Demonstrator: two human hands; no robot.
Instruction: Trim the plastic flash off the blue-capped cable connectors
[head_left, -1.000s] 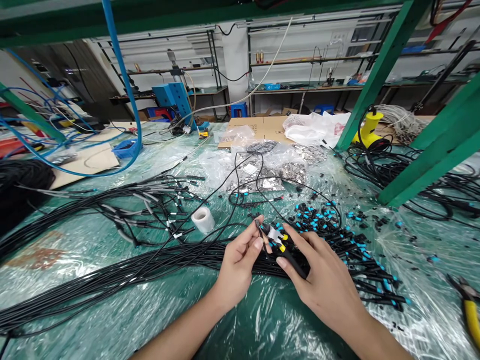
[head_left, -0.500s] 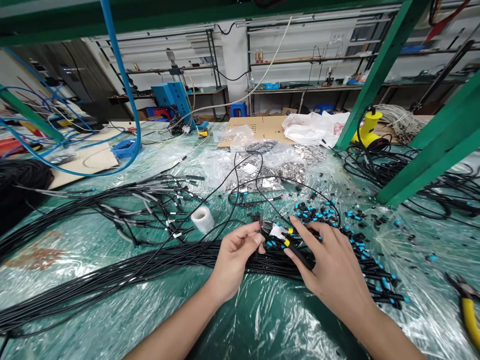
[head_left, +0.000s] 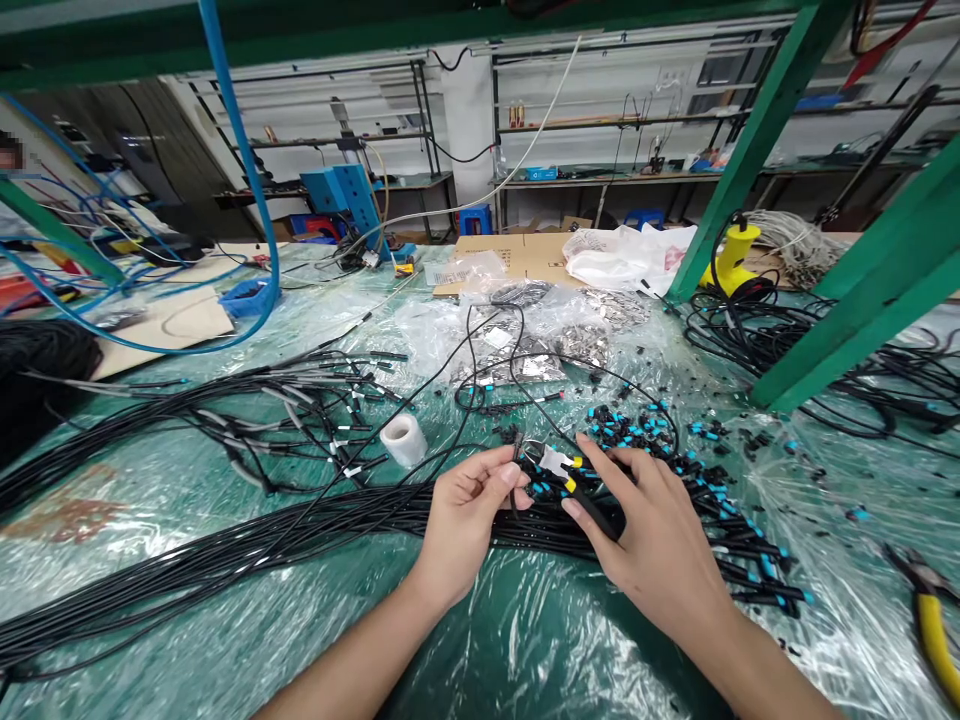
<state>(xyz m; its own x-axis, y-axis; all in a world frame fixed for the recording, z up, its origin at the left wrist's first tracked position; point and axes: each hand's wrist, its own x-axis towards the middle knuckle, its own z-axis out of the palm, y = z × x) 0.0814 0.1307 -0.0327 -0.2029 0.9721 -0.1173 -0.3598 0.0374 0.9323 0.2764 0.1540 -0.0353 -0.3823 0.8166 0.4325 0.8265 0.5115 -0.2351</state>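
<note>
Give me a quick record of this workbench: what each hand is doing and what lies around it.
Left hand: pinches a thin black wire
Right hand: touches a black cable end with a yellow band
Beside hands: blue-tipped connectors; black cable bundle
Rest: tape roll; yellow-handled pliers; bagged metal parts
Bench cover: green-tinted plastic sheet

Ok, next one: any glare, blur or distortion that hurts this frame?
Head view: white glare streaks across the clear plastic sheet; wide-angle distortion bends the green steel uprights near the edges; the left hand and right hand look sharp, without obvious motion blur; the distant metal shelves lose fine detail.
</note>
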